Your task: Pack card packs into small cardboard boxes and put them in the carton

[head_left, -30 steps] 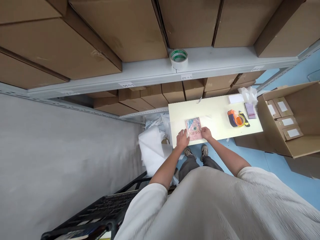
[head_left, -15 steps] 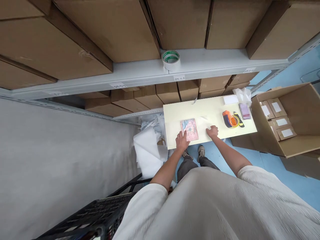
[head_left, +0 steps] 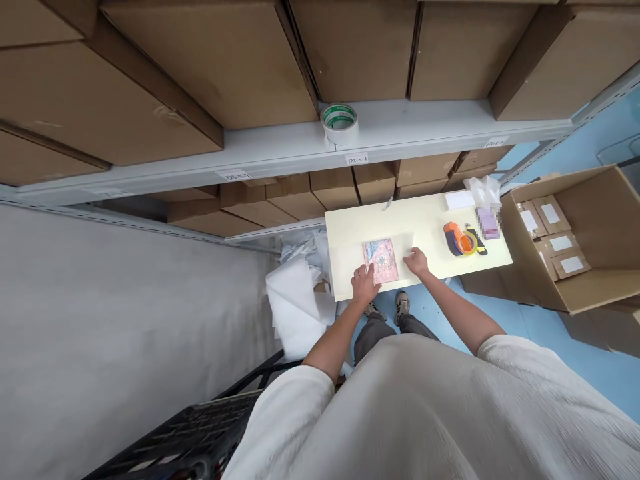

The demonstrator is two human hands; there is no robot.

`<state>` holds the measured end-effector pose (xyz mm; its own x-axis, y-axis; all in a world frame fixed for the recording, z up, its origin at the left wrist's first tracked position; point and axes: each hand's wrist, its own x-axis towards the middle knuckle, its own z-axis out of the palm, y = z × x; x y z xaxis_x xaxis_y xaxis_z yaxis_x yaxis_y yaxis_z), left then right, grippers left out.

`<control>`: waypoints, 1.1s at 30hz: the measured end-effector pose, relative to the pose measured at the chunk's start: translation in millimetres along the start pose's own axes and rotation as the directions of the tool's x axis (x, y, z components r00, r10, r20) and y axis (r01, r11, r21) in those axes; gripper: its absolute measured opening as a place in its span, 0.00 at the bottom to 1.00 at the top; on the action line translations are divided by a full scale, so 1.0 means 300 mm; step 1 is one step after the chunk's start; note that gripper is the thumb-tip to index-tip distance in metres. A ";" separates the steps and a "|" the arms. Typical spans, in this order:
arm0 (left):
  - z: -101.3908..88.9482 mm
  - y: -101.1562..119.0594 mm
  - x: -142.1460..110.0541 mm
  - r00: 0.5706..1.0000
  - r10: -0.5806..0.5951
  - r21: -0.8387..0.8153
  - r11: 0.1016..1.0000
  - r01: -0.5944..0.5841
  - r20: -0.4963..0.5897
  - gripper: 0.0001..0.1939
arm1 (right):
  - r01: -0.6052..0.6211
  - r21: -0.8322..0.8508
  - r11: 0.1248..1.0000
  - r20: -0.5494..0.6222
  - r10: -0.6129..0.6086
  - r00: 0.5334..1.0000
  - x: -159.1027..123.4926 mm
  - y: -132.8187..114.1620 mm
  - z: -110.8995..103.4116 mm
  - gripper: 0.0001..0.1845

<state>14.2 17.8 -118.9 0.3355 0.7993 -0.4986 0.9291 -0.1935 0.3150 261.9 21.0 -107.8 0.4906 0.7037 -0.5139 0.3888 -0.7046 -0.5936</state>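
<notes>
A pink and blue flat booklet-like item lies on a small cream table. My left hand holds it at its lower left corner, one finger stretched over its face and the others bent beside its edge. To the right of it, my right hand is closed in a pinch on a thin, see-through plastic flap. The flap stands up off the table beside the booklet. Whether the flap is joined to the booklet I cannot tell.
An orange tape dispenser, a white pad and a purple packet lie at the table's right. Beyond stands an open carton with small boxes. A tape roll sits on the shelf. White sheets lie left.
My right hand has moved left, closer to the booklet, drawing the see-through flap upright. My left hand has stayed on the booklet's corner.
</notes>
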 end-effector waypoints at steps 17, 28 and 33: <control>0.001 -0.105 -0.010 0.990 0.101 -0.228 0.966 -0.121 -0.098 0.40 | 0.324 -0.224 0.919 0.373 -0.226 0.900 -0.073 -0.127 0.268 0.34; -0.031 0.011 -0.021 0.969 0.231 -0.109 0.964 -0.241 -0.090 0.37 | 0.267 -0.023 0.963 0.314 -0.247 0.917 -0.044 -0.071 0.236 0.30; -0.024 0.026 -0.014 0.974 0.220 -0.102 0.969 -0.224 -0.051 0.36 | 0.073 -0.117 0.991 0.025 -0.070 0.997 -0.006 -0.056 0.182 0.27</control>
<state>18.8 17.0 -108.6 0.5234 0.7652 -0.3749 0.8092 -0.3086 0.4999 212.1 36.5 -130.7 0.4426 0.7534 -0.4863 0.5118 -0.6575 -0.5530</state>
